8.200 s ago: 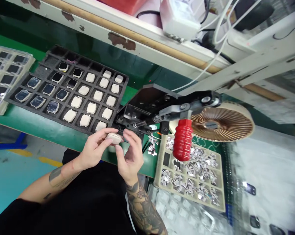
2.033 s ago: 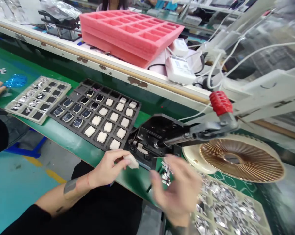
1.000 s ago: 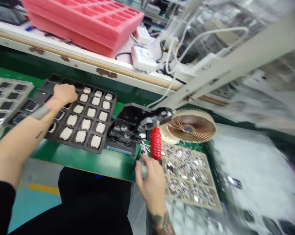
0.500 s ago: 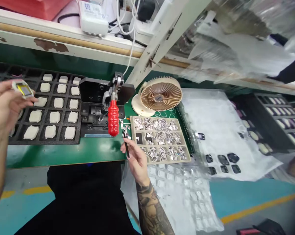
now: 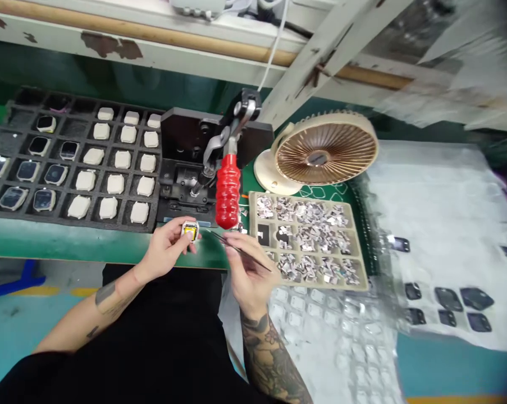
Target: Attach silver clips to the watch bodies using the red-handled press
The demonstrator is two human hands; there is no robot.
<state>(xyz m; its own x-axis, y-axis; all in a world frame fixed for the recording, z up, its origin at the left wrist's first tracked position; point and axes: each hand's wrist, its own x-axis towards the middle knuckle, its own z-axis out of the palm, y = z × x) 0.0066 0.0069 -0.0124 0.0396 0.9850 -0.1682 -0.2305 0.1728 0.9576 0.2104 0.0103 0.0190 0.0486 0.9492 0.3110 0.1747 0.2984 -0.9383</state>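
My left hand [image 5: 169, 247] grips a small white watch case [image 5: 190, 231] whose open side, with a yellow part inside, faces up. In my right hand [image 5: 251, 272] is a pair of dark tweezers [image 5: 247, 255], their tips pointing left, a short gap from the case. Both hands are over the green bench edge, in front of a black clamp press with a red handle [image 5: 228, 191]. Close by on the right lies a beige compartment box [image 5: 365, 275] full of small silvery pieces. Whether the tweezers hold anything is too small to tell.
A black foam tray [image 5: 68, 216] with white cases and dark-screened watches spans the left. A beige fan [image 5: 327, 148] stands behind the box. Dark watch parts [image 5: 449, 298] lie on plastic sheeting at right. A shelf beam [image 5: 160, 39] crosses overhead.
My left hand has come from over the foam tray to the front of the press, bringing the watch case near the tweezers. The tweezers now tilt leftward. The view has shifted left.
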